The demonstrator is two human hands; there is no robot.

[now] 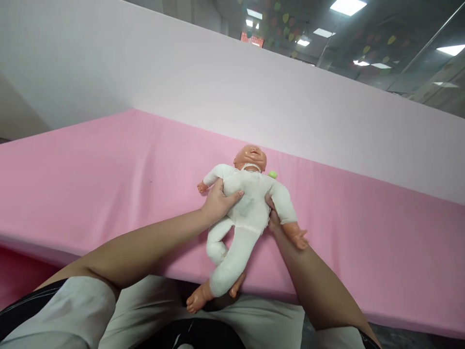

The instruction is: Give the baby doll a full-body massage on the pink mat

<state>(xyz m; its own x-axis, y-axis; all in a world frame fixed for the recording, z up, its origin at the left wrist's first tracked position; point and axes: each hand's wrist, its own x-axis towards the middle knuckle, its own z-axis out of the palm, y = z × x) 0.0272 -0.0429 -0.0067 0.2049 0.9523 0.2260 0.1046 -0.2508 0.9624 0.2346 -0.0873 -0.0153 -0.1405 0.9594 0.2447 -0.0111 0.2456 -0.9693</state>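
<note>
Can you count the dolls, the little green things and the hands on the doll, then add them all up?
Dolls: 1, the white doll
Little green things: 1, the green thing
Hands: 2, left hand and right hand
Total: 4

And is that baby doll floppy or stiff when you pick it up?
Probably floppy, since the doll has soft-looking cloth legs that bend and cross. Its head, tipped back, might wobble. Its shiny feet look plastic, so perhaps stiffer and slippery.

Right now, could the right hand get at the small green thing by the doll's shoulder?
Probably not directly: the right hand holds the doll, whose arm lies between that hand and the green thing.
</note>
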